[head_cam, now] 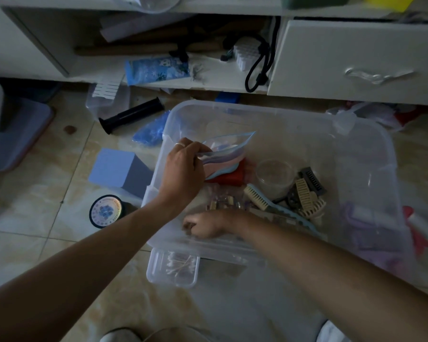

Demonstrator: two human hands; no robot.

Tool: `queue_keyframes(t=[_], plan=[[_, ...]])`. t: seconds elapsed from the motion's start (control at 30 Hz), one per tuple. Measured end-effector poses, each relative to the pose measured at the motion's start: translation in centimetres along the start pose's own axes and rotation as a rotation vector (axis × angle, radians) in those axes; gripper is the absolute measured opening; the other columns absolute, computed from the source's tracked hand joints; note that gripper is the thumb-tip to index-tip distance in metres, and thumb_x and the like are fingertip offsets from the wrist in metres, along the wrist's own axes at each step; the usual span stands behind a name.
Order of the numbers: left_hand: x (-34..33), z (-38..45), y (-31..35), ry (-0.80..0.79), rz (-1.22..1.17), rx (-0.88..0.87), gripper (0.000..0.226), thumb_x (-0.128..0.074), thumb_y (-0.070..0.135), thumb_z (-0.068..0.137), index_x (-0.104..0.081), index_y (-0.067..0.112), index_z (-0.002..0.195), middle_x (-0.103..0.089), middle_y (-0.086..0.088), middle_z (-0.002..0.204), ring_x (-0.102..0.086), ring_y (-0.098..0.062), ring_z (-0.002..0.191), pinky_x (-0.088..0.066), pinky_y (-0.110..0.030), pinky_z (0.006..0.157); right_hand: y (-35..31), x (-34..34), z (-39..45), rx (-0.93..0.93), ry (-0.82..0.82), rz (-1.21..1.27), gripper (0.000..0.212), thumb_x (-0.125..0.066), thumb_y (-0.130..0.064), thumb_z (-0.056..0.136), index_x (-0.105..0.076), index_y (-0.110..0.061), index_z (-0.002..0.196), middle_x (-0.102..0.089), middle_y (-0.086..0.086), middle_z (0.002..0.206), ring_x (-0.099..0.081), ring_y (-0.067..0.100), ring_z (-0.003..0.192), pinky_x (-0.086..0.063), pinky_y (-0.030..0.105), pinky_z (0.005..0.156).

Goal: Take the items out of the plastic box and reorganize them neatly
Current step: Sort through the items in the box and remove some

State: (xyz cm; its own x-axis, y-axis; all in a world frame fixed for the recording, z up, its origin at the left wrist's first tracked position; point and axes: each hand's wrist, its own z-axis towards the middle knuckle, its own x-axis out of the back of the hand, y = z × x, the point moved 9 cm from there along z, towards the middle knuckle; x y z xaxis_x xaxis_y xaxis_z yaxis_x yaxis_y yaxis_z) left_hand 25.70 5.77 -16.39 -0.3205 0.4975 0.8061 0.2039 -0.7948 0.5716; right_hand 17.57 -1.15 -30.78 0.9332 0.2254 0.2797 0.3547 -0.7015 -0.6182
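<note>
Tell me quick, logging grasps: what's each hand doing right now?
Left hand: pinching the zip bag.
Right hand: low inside the plastic box; grip cannot be told.

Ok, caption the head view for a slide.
Left hand lifts a zip bag from the clear plastic box; right hand reaches inside.

No text, brand or number can be read here. The round black tin [106,211], which lies on the floor just beside the left wall of the plastic box [371,149], carries a ring of small print around a blue picture, but the letters are too small and too dim to make out. The blue packet [157,69] on the low cabinet shelf shows only white drawings, and no words can be told.
</note>
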Motion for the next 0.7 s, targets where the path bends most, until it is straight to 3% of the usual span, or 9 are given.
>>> queue_keyframes(t=[0.1, 0.2, 0.27, 0.33, 0.43, 0.5, 0.53, 0.63, 0.7], plan=[[0.3, 0.0, -0.1, 0.007, -0.005, 0.002, 0.041, -0.042, -0.008, 0.081, -0.073, 0.013, 0.098, -0.063, -0.002, 0.097, -0.057, -0.013, 0.089, -0.033, -0.008, 0.073, 1.2, 0.7, -1.5, 0.0, 0.019, 0.006, 0.03, -0.051, -0.036, 0.1, -0.058, -0.02, 0.124, -0.061, -0.001, 0.119, -0.055, 0.016, 0.106, -0.043, 0.033, 0.091], [0.9, 0.1, -0.2, 0.022, -0.035, 0.027, 0.043, -0.04, -0.009, 0.082, -0.073, 0.012, 0.101, -0.062, -0.001, 0.101, -0.052, -0.007, 0.09, -0.033, -0.003, 0.076, 3.2, 0.4, -3.5, -0.048, -0.064, -0.125, 0.038, -0.045, -0.046, 0.101, -0.057, -0.023, 0.129, -0.061, 0.0, 0.13, -0.057, 0.02, 0.117, -0.044, 0.041, 0.104], [1.1, 0.0, -0.1, 0.037, -0.044, 0.037, 0.042, -0.04, -0.009, 0.083, -0.072, 0.012, 0.1, -0.061, -0.001, 0.102, -0.048, -0.004, 0.09, -0.032, 0.001, 0.076, 4.4, 0.3, -5.3, -0.058, -0.162, -0.196, 0.041, -0.041, -0.045, 0.102, -0.054, -0.03, 0.139, -0.053, -0.005, 0.144, -0.051, 0.017, 0.129, -0.039, 0.041, 0.111], [1.1, -0.2, 0.2, 0.043, -0.042, 0.037, 0.04, -0.04, -0.008, 0.085, -0.071, 0.013, 0.1, -0.06, 0.0, 0.102, -0.048, -0.005, 0.09, -0.033, -0.001, 0.075, 5.8, 1.4, -7.7, -0.067, -0.162, -0.125, 0.037, -0.044, -0.029, 0.103, -0.056, -0.033, 0.137, -0.052, -0.009, 0.145, -0.051, 0.012, 0.129, -0.041, 0.036, 0.11], [0.7, -0.5, 0.4, 0.042, -0.037, 0.046, 0.038, -0.04, -0.007, 0.086, -0.07, 0.015, 0.098, -0.059, 0.001, 0.1, -0.049, -0.007, 0.089, -0.032, -0.004, 0.072, 9.3, 6.0, -10.9, -0.173, 0.188, 0.153, 0.033, -0.041, -0.007, 0.099, -0.068, -0.017, 0.116, -0.069, 0.005, 0.117, -0.07, 0.019, 0.103, -0.057, 0.039, 0.09], [0.0, -0.7, 0.7, 0.037, -0.048, 0.038, 0.037, -0.041, -0.007, 0.086, -0.069, 0.016, 0.094, -0.058, 0.002, 0.098, -0.048, -0.007, 0.088, -0.033, -0.004, 0.073, 11.6, 8.6, -12.7, -0.279, 0.426, 0.024, 0.027, -0.047, -0.013, 0.099, -0.063, -0.015, 0.12, -0.068, 0.007, 0.117, -0.068, 0.023, 0.101, -0.055, 0.037, 0.086], [-0.3, -0.8, 1.0, 0.031, -0.058, 0.031, 0.036, -0.041, -0.007, 0.087, -0.068, 0.016, 0.093, -0.058, 0.002, 0.097, -0.048, -0.006, 0.088, -0.035, -0.005, 0.073, 11.6, 8.6, -13.0, -0.27, 0.456, -0.048, 0.032, -0.052, -0.019, 0.099, -0.057, -0.018, 0.13, -0.064, 0.005, 0.126, -0.064, 0.022, 0.107, -0.053, 0.033, 0.087], [-1.5, -1.4, 2.3, 0.006, -0.073, 0.018, 0.034, -0.043, -0.007, 0.087, -0.067, 0.017, 0.094, -0.055, 0.005, 0.097, -0.046, -0.003, 0.086, -0.036, -0.005, 0.073, 9.4, 4.6, -12.1, -0.105, 0.198, 0.066, 0.058, -0.049, -0.013, 0.101, -0.032, -0.032, 0.153, -0.033, -0.001, 0.158, -0.036, 0.019, 0.143, -0.039, 0.029, 0.109], [-1.7, -1.6, 3.1, 0.026, -0.067, 0.012, 0.033, -0.045, -0.008, 0.085, -0.068, 0.014, 0.094, -0.055, 0.005, 0.095, -0.047, -0.005, 0.085, -0.032, -0.004, 0.07, 9.1, 2.5, -11.9, -0.118, -0.002, 0.003, 0.066, -0.043, -0.001, 0.099, -0.031, -0.035, 0.155, -0.011, -0.004, 0.166, -0.013, 0.018, 0.151, -0.023, 0.02, 0.114]])
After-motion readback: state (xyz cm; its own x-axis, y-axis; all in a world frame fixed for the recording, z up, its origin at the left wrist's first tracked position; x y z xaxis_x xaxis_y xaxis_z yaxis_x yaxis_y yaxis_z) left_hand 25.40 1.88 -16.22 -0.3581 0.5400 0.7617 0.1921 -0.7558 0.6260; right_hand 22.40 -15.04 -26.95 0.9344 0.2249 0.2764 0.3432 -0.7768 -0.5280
